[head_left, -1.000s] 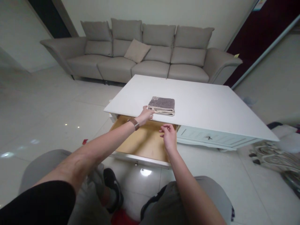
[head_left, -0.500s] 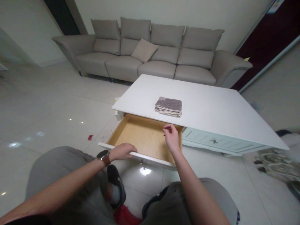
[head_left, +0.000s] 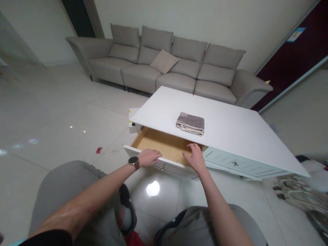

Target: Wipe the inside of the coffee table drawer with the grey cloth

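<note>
A wooden-bottomed drawer (head_left: 167,145) stands partly pulled out of the white coffee table (head_left: 230,126). My left hand (head_left: 149,157) rests over the top edge of the drawer front, fingers hooked across it, a watch (head_left: 133,161) on the wrist. Near the drawer's right end is my right hand (head_left: 196,157), thumb and fingers apart, holding nothing; whether it touches the drawer's edge I cannot tell. A folded grey-brown towel (head_left: 190,123) lies on the tabletop just behind the drawer.
Beyond the table runs a grey sofa (head_left: 138,77) with a beige cushion (head_left: 164,61). A second drawer (head_left: 230,160) is closed on the right. A white box (head_left: 133,128) stands by the table's left end. A red scrap (head_left: 98,150) lies on the tiled floor.
The drawer has slid inward, with my left hand moving along on its front. My right hand has gone from pinched fingers over the drawer to spread fingers near its right end.
</note>
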Tool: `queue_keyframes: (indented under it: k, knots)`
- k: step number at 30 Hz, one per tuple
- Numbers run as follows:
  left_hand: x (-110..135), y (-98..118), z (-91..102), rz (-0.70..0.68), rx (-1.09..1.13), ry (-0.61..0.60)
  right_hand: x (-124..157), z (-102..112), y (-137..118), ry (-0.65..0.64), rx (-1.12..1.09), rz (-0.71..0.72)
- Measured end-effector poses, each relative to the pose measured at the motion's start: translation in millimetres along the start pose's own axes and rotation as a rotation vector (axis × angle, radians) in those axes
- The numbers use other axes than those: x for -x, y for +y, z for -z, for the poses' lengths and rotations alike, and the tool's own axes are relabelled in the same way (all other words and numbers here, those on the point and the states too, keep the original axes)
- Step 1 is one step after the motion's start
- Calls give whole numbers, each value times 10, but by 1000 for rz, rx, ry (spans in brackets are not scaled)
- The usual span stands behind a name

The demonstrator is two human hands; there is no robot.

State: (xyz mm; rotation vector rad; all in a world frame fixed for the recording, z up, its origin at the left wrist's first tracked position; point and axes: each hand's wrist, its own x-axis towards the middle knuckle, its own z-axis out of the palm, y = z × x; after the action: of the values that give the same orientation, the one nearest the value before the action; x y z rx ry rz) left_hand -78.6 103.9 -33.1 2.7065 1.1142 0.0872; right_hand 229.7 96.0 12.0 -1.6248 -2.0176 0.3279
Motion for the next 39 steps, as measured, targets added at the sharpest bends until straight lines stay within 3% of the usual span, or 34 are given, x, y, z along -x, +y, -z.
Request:
queue_keyframes:
  k: [3,6,11,19,28,33,39]
  knots:
    - [-147,-98,19,-19,-12,42,31,-67,123,-131,158,24]
    - [-288,-158,51,-7,-85,149,38,-127,255,-175,272,4]
    - [-556,-249,115,254,-119,374,-33,-116,327,-100,315,-108]
    - [-950,-487,244,271,-60,315,-129,-135,274,-65,201,-169]
    - [-1019,-470,166,324,-93,403,-18,-110,-220,-196,-18,57]
    - [-1046,-490,103,351,-86,431,120,-110,-486,-327,-5,141]
    - [-1075,-533,10,373,-51,480,194,-134,-600,-428,29,169]
